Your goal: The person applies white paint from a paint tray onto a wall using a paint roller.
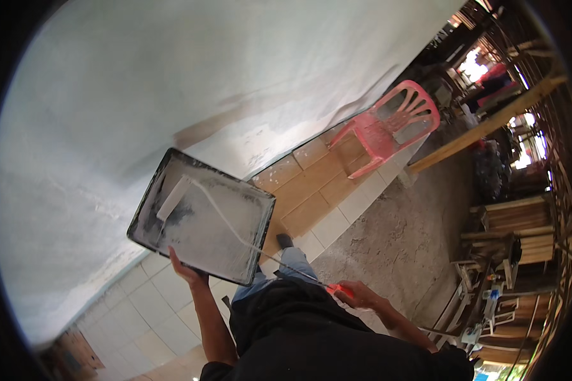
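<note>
My left hand (185,269) grips the near left edge of a black paint tray (248,219), its fingers partly hidden beneath it. Greyish-white paint coats the inside of the tray. In my right hand (357,295) is the red handle of a paint roller, closed within my fingers. The long thin frame of the roller runs leftward over the tray's rim. At its far end the white roller sleeve (175,198) lies inside the tray, towards the left side.
A pale painted wall (140,82) with darker patches rises ahead and left. A red plastic chair (394,127) stands beside it on tan tiles (308,193). Rough concrete (388,238) lies to the right, with a wooden beam (483,127) and stacked wood (521,228) beyond.
</note>
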`<state>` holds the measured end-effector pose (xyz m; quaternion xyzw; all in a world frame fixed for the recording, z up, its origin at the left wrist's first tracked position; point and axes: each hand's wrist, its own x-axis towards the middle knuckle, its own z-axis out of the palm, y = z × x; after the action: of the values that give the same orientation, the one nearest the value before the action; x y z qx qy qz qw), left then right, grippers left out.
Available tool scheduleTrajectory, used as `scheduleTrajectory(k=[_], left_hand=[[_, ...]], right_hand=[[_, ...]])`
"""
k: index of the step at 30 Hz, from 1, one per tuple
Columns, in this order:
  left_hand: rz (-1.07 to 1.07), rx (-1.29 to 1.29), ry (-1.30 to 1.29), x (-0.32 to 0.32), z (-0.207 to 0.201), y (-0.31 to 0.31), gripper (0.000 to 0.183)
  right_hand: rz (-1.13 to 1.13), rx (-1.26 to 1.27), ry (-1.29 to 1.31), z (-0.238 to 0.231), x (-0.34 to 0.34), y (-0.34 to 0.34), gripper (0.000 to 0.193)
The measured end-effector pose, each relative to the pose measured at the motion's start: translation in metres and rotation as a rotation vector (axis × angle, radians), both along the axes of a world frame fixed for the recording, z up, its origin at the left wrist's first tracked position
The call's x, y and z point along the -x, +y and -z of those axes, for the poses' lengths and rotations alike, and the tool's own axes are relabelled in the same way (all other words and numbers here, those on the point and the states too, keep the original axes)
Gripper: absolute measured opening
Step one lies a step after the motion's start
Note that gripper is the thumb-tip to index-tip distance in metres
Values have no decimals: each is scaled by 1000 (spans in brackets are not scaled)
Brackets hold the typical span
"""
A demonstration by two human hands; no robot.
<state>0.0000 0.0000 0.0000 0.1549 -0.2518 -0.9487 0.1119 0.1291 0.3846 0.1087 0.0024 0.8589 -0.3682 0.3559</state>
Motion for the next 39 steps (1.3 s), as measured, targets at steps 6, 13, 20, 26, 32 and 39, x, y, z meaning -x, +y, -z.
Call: scheduleTrajectory(k=[6, 13, 20, 26, 32, 39], left_hand=[[-89, -41, -152, -6, 25, -8, 54], [-161, -39, -143, -6, 6, 5, 52], [-145, -73, -136, -11, -7, 12, 50], [-111, -129, -160, -11, 3, 16, 50], [-107, -156, -181, -12, -3, 19, 49], [-67, -161, -181, -12, 1, 20, 47]], right_hand=[[138, 136, 72, 18, -3, 12, 40], [315, 137, -11, 5, 4, 25, 47], [70, -124, 238, -19, 17, -11, 45], [50, -194, 219, -39, 22, -55, 36], [114, -230, 74, -50, 22, -74, 38], [138, -226, 149, -47, 27, -82, 37]])
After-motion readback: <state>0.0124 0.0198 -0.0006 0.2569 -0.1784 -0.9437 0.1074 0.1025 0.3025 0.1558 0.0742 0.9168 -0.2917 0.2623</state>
